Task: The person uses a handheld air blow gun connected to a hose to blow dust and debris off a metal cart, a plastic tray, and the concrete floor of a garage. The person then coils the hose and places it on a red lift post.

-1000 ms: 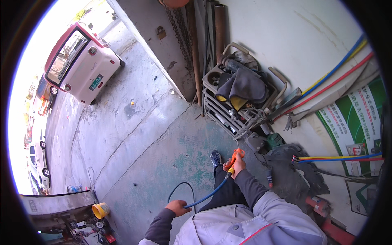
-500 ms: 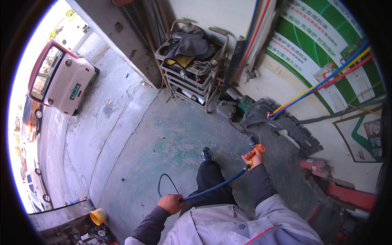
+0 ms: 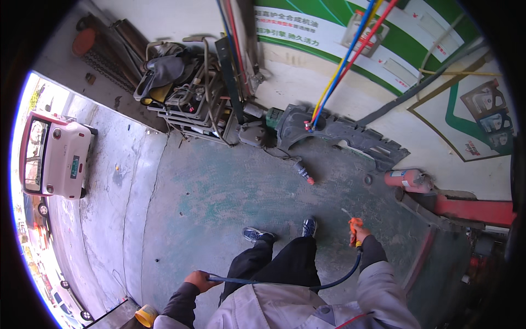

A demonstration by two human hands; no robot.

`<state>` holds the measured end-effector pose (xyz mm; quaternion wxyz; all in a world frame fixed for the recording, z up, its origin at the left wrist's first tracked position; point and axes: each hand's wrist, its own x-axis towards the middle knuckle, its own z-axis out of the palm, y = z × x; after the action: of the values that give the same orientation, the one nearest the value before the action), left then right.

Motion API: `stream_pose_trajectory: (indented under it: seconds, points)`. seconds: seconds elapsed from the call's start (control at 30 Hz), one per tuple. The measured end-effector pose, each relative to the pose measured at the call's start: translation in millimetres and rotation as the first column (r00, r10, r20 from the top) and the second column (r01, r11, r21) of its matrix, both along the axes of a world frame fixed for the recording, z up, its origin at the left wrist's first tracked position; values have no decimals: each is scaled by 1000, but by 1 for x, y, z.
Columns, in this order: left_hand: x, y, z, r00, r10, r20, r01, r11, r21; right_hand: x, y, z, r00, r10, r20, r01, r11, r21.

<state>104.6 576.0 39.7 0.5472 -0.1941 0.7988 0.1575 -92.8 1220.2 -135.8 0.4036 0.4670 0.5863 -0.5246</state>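
Observation:
My right hand (image 3: 361, 234) is wrapped round an orange air blow gun (image 3: 355, 225), its thin nozzle pointing up and to the left, away from me. From a yellow fitting at the gun's base a dark blue air hose (image 3: 339, 282) curves down and across my body. At the lower left, my left hand (image 3: 201, 281) is closed on that hose. Between the two hands the hose sags across my legs. On the floor beyond my feet lies a dark cylindrical tool or container with a red end (image 3: 304, 173); its exact kind is unclear.
A metal cart (image 3: 181, 93) with a cloth and cables stands by the wall. Beside it are a dark plastic panel (image 3: 350, 131), hanging coloured hoses (image 3: 342, 63) and a red cylinder (image 3: 408, 180). A red metal beam (image 3: 471, 207) juts in at right. Outside, a pink car (image 3: 60, 153) is parked.
My view has turned right and both feet now show. The blow gun has moved down and right. My left hand has shifted left with the hose, and its loop no longer shows.

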Motion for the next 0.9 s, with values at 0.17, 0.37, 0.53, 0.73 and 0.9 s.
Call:
stream_pose_trajectory:
  seconds: [0.17,0.37,0.53,0.73,0.9]
  points:
    - [-22,48,-19,995,-94,23,95,995,-22,36,17,-21,964,165,208,-109,960,-258]
    - [-24,117,-49,966,-257,10,256,966,18,-31,110,3,999,42,-32,-48,971,-235]
    - [-70,214,-32,976,-204,-71,209,976,65,-106,246,59,912,-289,-292,210,939,-274]
    - [-129,311,34,992,-92,-89,121,907,404,-52,416,77,872,-359,-332,407,910,85]
    - [-124,336,44,962,204,183,-270,814,513,114,485,36,956,-279,-88,292,932,213]
